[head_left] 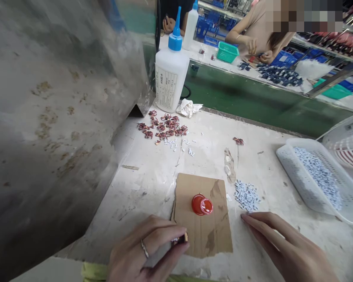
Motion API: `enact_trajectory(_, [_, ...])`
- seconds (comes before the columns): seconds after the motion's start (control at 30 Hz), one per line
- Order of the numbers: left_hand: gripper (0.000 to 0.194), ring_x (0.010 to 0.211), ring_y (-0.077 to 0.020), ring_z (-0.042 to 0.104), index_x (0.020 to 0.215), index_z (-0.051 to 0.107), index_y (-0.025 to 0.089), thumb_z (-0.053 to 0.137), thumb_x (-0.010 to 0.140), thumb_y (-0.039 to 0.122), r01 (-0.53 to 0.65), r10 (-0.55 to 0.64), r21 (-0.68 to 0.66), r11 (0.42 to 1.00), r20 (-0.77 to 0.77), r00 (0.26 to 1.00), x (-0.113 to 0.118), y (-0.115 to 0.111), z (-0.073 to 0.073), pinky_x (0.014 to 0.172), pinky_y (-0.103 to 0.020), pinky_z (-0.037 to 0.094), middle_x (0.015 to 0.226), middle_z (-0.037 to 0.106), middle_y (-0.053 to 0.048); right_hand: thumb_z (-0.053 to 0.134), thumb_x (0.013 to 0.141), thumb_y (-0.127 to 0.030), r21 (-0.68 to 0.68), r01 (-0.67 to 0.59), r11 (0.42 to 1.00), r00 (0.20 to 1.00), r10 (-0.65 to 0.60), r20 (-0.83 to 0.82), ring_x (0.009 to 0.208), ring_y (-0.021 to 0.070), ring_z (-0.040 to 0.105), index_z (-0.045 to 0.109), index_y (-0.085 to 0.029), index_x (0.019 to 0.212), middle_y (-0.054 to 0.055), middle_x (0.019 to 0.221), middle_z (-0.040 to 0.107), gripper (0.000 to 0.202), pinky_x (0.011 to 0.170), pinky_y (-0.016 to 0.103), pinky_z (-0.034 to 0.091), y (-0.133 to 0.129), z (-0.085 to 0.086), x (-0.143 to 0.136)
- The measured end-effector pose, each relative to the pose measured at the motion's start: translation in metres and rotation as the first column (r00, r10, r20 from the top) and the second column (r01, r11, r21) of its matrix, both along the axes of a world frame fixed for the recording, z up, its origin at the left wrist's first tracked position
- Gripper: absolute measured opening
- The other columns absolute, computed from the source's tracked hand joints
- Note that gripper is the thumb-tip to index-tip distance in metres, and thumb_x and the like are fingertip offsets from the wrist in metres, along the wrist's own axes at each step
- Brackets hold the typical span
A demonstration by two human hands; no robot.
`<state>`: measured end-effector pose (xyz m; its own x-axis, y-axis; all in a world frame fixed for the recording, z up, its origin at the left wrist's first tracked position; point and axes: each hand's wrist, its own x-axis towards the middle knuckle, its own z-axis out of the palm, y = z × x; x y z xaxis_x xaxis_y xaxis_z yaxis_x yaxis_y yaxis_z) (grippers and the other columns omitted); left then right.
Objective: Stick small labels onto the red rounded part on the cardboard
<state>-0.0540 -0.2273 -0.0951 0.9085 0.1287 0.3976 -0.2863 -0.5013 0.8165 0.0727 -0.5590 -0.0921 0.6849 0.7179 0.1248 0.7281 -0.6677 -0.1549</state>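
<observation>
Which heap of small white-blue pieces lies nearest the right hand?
The loose heap of white-blue pieces on the table beside the cardboard, at the right hand's fingertips; the other fills the white basket.

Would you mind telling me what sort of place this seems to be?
Probably a small-parts assembly workshop: a glue bottle stands on the stained workbench, a white tray holds tiny pieces, and another person works across a green conveyor belt.

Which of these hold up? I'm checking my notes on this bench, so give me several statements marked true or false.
1. The left hand pinches a small piece between its fingertips. True.
2. The red cap lies on the cardboard. True.
3. The glue bottle has a red nozzle. False: it is blue.
4. The right hand grips the white tray. False: it lies flat on the table, fingertips by the pile of small white pieces.
</observation>
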Motion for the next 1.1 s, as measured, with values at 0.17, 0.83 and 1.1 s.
enact_trajectory(0.17, [0.031,0.088,-0.0045,0.077,0.119,0.068,0.022,0.073,0.095,0.003,0.014,-0.014,-0.025,1.000,-0.013,1.000,0.000,0.004,-0.001,0.085,-0.007,0.062,0.099,0.078,0.004,0.053,0.110,-0.040,0.019,-0.015,1.000,1.000,0.015,-0.017,0.084,0.0159,0.080,0.075,-0.027,0.106,0.003,0.109,0.078,0.025,0.072,0.020,0.066,0.011,0.007,0.010])
enact_trajectory(0.83, [0.034,0.091,-0.0040,0.077,0.120,0.069,0.020,0.074,0.094,0.000,0.017,-0.018,-0.066,0.998,-0.020,1.000,-0.002,0.002,-0.002,0.089,-0.006,0.060,0.100,0.078,0.003,0.067,0.100,-0.013,0.393,-0.071,0.917,0.971,0.154,-0.183,0.086,0.0127,0.079,0.076,-0.026,0.109,0.003,0.102,0.079,0.018,0.074,0.015,0.065,0.101,0.033,0.008])
enact_trajectory(1.1, [0.034,0.091,-0.0040,0.076,0.121,0.070,0.019,0.074,0.094,0.000,0.032,-0.033,-0.061,0.998,-0.010,0.999,0.002,-0.001,-0.003,0.088,-0.007,0.060,0.101,0.077,0.002,0.063,0.102,-0.013,0.404,-0.069,0.912,0.978,0.143,-0.154,0.086,0.0086,0.078,0.074,-0.028,0.108,-0.001,0.100,0.077,0.019,0.076,0.010,0.062,0.107,0.035,0.008])
